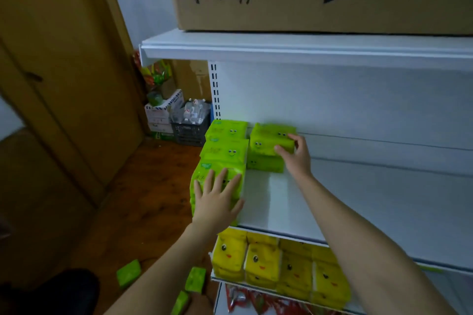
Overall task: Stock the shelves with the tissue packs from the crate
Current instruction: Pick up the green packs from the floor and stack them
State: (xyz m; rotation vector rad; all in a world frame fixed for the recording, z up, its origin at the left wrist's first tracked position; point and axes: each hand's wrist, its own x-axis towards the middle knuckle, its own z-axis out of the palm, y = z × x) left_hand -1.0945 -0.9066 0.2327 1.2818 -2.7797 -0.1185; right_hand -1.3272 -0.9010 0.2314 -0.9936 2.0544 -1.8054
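Our left grip [217,202] lies flat, fingers spread, steadying the front green pack [204,174] at the edge of the shelf [332,199]. Our right grip [294,153] clasps the top pack [268,140] of the second stack, apparently to square it.

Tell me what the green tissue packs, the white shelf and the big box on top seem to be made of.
The green tissue packs look like thin glossy plastic film: sheen, soft creases. The white shelf is likely painted metal: smooth, slotted upright. The big box is matte brown cardboard, printed.
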